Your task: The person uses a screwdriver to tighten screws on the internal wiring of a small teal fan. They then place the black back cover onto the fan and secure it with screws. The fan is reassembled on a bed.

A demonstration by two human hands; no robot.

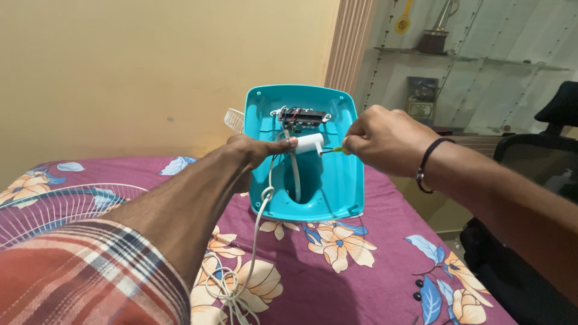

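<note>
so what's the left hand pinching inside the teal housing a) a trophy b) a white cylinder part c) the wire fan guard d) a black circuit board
b: the left hand grips a small white cylinder inside the upturned teal housing, while the right hand brings a thin yellow-green tool to its end.

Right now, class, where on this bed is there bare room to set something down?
Free: purple floral bedspread between the turquoise plastic housing and the black beads. Also between the white wire fan grille and the wall. Crowded: around the white power cord, and where both hands work.
</note>
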